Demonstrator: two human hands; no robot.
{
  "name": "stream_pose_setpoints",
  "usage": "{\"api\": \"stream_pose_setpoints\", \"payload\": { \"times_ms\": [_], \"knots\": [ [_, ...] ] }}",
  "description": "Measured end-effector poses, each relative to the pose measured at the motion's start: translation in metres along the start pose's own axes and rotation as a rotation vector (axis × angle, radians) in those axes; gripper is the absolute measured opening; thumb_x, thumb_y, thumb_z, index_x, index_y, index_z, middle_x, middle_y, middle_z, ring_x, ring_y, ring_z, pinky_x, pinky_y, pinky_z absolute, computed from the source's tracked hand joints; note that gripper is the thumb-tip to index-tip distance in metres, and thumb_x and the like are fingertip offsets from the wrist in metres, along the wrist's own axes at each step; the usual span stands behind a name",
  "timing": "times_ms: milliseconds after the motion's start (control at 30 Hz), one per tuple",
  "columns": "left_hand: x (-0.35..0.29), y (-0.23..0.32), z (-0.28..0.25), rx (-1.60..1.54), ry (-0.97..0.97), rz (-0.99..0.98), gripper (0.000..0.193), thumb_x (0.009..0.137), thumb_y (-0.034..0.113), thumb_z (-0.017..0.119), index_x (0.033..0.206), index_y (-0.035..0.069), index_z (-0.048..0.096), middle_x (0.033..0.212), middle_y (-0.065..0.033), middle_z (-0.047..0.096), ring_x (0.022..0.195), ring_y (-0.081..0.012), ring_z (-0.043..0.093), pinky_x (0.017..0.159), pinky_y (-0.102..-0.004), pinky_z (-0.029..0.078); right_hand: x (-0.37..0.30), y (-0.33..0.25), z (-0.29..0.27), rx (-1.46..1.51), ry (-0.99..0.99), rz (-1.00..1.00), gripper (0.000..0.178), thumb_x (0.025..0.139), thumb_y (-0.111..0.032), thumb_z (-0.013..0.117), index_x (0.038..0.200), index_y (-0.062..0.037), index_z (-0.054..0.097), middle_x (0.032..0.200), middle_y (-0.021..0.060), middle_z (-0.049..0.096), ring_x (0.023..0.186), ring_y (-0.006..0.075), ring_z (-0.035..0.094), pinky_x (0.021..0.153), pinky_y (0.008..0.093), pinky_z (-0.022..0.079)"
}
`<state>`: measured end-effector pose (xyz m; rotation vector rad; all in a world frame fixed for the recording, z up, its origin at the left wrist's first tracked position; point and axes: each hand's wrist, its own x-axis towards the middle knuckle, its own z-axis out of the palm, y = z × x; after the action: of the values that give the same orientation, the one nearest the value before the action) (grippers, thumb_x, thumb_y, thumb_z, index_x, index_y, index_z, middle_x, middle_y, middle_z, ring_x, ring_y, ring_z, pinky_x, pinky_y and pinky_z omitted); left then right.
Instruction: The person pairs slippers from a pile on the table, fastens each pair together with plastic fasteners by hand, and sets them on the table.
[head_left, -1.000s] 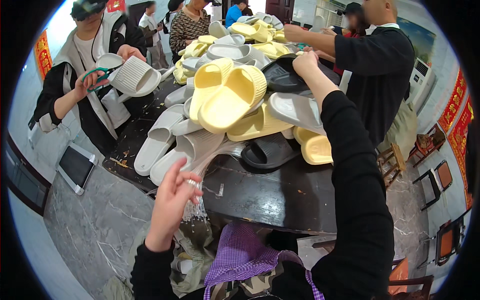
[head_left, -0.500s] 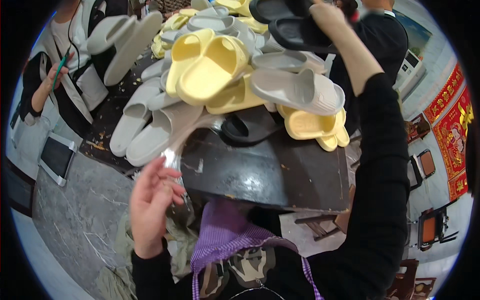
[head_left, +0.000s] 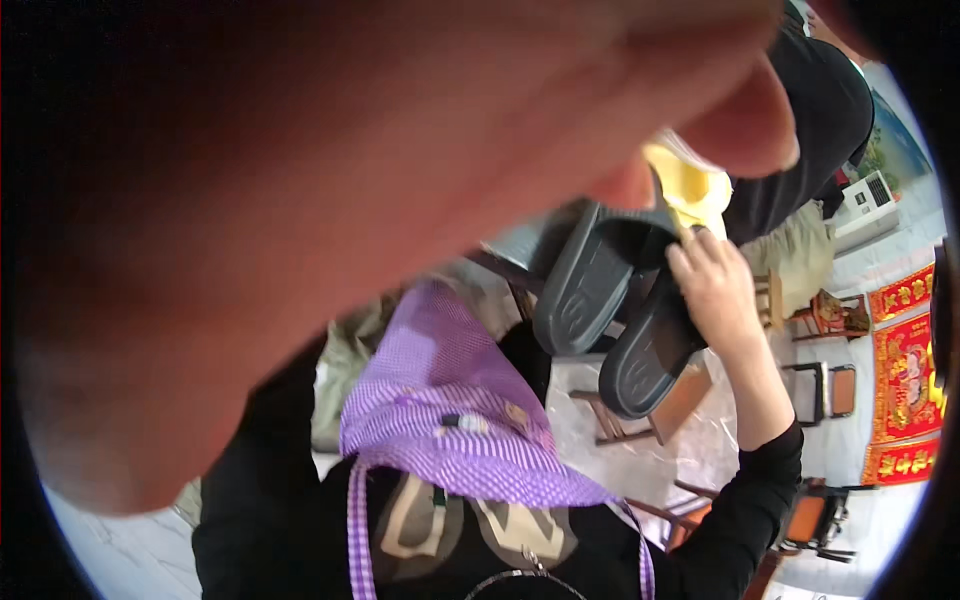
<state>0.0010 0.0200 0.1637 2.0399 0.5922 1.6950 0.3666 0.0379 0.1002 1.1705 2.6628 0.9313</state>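
Note:
Very close and blurred, my left hand (head_left: 430, 170) fills the upper left of the view. Its fingers stretch to the right, the tips are apart, and nothing shows in them. My right hand (head_left: 715, 290) is closed on a pair of black slide slippers (head_left: 585, 290), gripping them near their straps. The slippers hang side by side, soles tilted toward me, in front of the table's corner. Just beyond them a yellow slipper (head_left: 705, 195) shows in part. My left hand hides the rest of the slipper pile.
A strip of the dark table (head_left: 530, 235) shows behind the slippers. Below it stands a wooden stool (head_left: 685, 400). A person in black (head_left: 815, 100) is at the upper right. Folding chairs (head_left: 840, 390) and red wall hangings (head_left: 905, 370) line the right side.
My left hand has risen from the table's front edge to right before the camera, covering the pile. My right hand has brought the black slippers down and nearer from the pile's far side.

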Motion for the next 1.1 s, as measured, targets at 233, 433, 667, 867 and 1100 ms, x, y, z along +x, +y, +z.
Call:
{"api": "stream_pose_setpoints", "payload": {
  "times_ms": [233,433,667,867,1100],
  "knots": [
    [0.005,-0.028,0.013,0.296,0.026,-0.097,0.036,0.087,0.014,0.053,0.118,-0.005,0.051,0.097,-0.0126,0.06,0.075,-0.0136,0.056,0.065,-0.0247,0.047,0.012,0.008,0.087,0.036,-0.012,-0.016,0.027,0.071,-0.009,0.053,0.097,-0.0044,0.057,0.113,0.0167,0.054,0.099,0.0276,0.053,0.082,0.0355,0.045],
    [-0.004,-0.141,0.026,0.851,-0.059,-0.431,0.018,0.082,0.007,0.06,0.097,-0.001,0.061,0.085,-0.0127,0.063,0.073,-0.0218,0.061,0.067,-0.0289,0.048,0.037,0.039,0.097,0.304,0.144,-0.033,0.039,0.073,-0.011,0.051,0.111,-0.0147,0.058,0.121,0.02,0.049,0.105,0.0314,0.051,0.084,0.0401,0.043],
    [-0.01,-0.153,0.098,0.481,-0.072,-0.745,0.019,0.077,0.007,0.064,0.094,-0.001,0.06,0.088,-0.0136,0.059,0.083,-0.0285,0.058,0.069,-0.0332,0.048,0.034,0.054,0.067,0.53,0.025,0.029,0.043,0.072,-0.013,0.051,0.114,-0.0223,0.057,0.124,0.0203,0.047,0.109,0.0303,0.049,0.092,0.0393,0.039],
    [0.013,-0.151,0.161,0.301,-0.238,-0.628,0.027,0.077,0.005,0.064,0.102,-0.003,0.056,0.097,-0.0136,0.056,0.085,-0.026,0.055,0.073,-0.0316,0.046,0.019,0.065,0.074,0.689,0.071,0.091,0.049,0.069,-0.008,0.056,0.115,-0.0229,0.056,0.125,0.0175,0.048,0.113,0.0311,0.048,0.093,0.0403,0.037],
    [-0.011,-0.149,0.136,0.408,-0.241,-0.647,0.029,0.078,0.009,0.063,0.103,-0.003,0.053,0.1,-0.0173,0.053,0.094,-0.0364,0.05,0.082,-0.0403,0.041,0.0,0.035,0.055,0.822,0.147,0.421,0.047,0.066,-0.003,0.064,0.112,-0.0099,0.056,0.123,0.0157,0.05,0.111,0.0329,0.05,0.092,0.0407,0.038]
  ]
}}
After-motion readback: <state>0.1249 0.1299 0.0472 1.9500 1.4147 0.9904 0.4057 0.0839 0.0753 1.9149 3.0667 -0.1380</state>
